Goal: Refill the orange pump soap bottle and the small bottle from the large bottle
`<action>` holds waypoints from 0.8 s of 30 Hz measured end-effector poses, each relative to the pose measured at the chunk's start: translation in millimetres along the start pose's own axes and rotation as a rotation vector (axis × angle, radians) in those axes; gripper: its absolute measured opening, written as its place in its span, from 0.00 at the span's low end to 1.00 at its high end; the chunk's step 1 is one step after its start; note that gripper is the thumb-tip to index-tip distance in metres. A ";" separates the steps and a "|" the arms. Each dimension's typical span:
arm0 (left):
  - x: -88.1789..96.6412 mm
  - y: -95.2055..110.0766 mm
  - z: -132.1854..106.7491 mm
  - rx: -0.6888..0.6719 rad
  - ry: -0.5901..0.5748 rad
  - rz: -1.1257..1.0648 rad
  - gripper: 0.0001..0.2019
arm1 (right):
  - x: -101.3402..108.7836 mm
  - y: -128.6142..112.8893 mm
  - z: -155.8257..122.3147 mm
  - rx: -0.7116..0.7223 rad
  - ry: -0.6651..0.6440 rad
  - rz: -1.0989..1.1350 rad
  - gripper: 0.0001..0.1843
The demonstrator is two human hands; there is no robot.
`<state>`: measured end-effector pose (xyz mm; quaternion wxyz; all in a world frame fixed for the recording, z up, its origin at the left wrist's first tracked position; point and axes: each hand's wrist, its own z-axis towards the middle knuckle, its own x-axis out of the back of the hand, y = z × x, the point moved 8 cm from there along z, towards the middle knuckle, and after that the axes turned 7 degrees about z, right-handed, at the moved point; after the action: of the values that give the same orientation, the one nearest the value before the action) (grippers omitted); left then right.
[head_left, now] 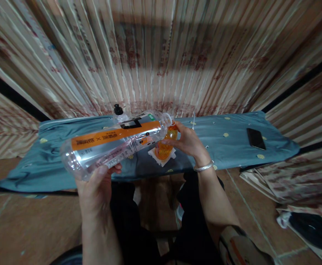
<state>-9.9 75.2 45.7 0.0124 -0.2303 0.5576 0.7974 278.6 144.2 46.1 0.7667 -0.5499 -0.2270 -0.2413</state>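
Note:
My left hand [98,180] grips a large clear plastic bottle [119,141] near its base. The bottle is tilted, with an orange and silver label, and its uncapped mouth points right, at the top of a smaller bottle. That smaller bottle [164,148] looks orange and stands on a white paper tissue [161,161]. My right hand [187,140] wraps round its upper part from the right, fingers closed on it. Whether liquid flows between the two mouths I cannot make out.
A blue-green cloth [227,147] with yellow dots covers the narrow table. Behind the large bottle stands a clear bottle with a black cap [118,110]. A black phone [256,138] lies at the right. Striped curtains [161,55] hang at the back and sides.

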 end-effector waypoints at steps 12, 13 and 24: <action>-4.1 3.2 1.6 -0.024 -0.025 0.008 0.29 | 0.9 -1.5 -0.3 -0.003 -0.001 -0.006 0.33; -4.0 3.3 1.7 -0.026 -0.025 0.009 0.28 | 0.8 -1.9 -0.3 -0.001 -0.004 -0.007 0.33; -0.1 -2.1 1.6 0.012 -0.013 -0.040 0.22 | 0.3 0.2 -0.6 0.003 0.012 -0.002 0.35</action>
<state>-9.8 77.5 44.4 0.0331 -0.2359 0.5575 0.7953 279.1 143.7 45.9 0.7687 -0.5470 -0.2233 -0.2451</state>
